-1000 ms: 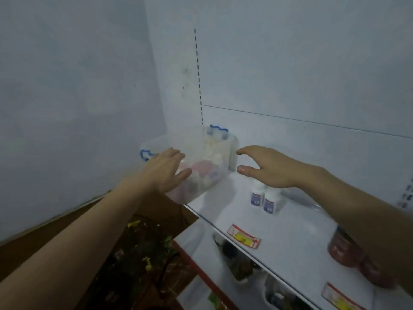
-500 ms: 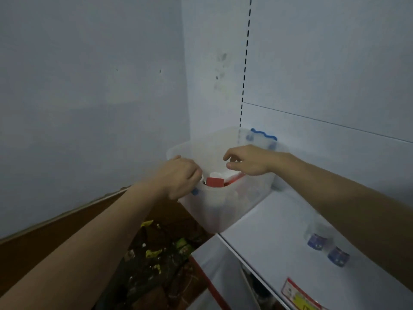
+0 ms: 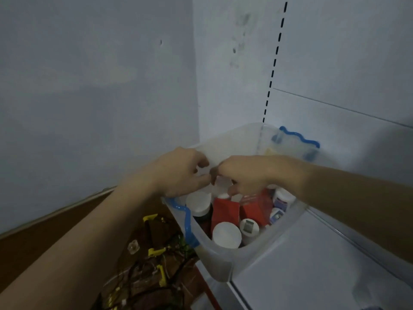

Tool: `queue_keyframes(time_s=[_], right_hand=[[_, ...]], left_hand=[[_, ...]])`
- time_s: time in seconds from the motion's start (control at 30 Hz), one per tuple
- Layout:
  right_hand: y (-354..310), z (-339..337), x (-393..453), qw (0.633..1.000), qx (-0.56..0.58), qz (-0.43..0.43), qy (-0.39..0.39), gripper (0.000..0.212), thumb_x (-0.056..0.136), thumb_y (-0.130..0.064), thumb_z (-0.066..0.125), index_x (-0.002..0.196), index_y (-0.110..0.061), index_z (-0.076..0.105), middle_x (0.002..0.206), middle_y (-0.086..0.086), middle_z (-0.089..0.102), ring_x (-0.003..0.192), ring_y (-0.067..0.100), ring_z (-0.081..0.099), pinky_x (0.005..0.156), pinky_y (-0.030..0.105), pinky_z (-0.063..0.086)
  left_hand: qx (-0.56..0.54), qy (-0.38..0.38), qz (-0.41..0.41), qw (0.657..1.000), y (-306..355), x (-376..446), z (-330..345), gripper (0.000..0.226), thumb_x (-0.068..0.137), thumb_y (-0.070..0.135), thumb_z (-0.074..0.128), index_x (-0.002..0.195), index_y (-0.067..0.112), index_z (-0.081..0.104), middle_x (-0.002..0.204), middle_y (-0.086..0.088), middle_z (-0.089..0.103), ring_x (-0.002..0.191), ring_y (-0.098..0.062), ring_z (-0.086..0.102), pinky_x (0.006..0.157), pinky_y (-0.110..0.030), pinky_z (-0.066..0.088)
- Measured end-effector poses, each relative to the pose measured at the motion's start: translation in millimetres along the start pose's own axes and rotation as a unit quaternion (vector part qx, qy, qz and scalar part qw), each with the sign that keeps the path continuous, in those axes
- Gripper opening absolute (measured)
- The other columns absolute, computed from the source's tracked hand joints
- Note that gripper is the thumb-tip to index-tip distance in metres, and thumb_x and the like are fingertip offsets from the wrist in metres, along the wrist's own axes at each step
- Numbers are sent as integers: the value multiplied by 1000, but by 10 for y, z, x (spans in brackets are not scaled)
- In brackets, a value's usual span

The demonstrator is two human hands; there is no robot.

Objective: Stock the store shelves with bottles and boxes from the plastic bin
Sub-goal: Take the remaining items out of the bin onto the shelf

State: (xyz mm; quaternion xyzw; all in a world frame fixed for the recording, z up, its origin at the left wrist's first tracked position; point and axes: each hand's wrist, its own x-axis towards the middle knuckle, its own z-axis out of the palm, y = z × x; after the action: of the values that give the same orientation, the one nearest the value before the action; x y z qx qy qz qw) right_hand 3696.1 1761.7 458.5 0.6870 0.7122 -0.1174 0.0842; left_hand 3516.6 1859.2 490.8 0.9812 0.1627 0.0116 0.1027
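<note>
On a white shelf [image 3: 312,265] at lower right, both hands, left [image 3: 178,173] and right [image 3: 248,175], curl into a still-full bin [image 3: 223,260], grips unclear; stocking looks barely begun.

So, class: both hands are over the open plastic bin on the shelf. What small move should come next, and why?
Probably lift one red box out. The right hand already curls down among the boxes and white-capped bottles in the bin, and bare shelf lies beside it.
</note>
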Motion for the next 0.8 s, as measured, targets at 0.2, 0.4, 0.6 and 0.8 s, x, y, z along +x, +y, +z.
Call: queue_keyframes(time_s=[0.2,0.4,0.6,0.8], right_hand=[[136,-237,-376,943,292,35,156,28,96,-31,65,123,-24,58,106,-6,70,87,13,68,82,38,57],[321,-285,-629,901,382,101,179,29,105,-42,44,127,-27,56,108,-6,71,88,13,71,73,30,59],[622,-60,-363,973,-15,227,-35,53,93,-47,63,140,-27,47,104,-4,57,94,19,55,76,32,45],[664,109,-245,969,-37,214,-114,35,93,-27,66,125,-18,55,102,0,55,88,19,53,64,28,42]], left_hand=[[-86,2,-16,996,97,94,38,70,80,60,71,136,25,49,122,5,63,98,-11,63,85,-33,55],[-180,23,-16,983,213,163,105,37,83,49,72,110,29,58,95,7,66,81,-11,65,81,-38,58],[-374,12,-35,927,223,110,86,25,89,37,65,110,28,56,96,-3,71,82,-23,72,77,-48,62],[-460,38,-37,886,257,62,48,33,94,51,51,110,24,61,94,-8,71,77,-25,73,68,-39,60]])
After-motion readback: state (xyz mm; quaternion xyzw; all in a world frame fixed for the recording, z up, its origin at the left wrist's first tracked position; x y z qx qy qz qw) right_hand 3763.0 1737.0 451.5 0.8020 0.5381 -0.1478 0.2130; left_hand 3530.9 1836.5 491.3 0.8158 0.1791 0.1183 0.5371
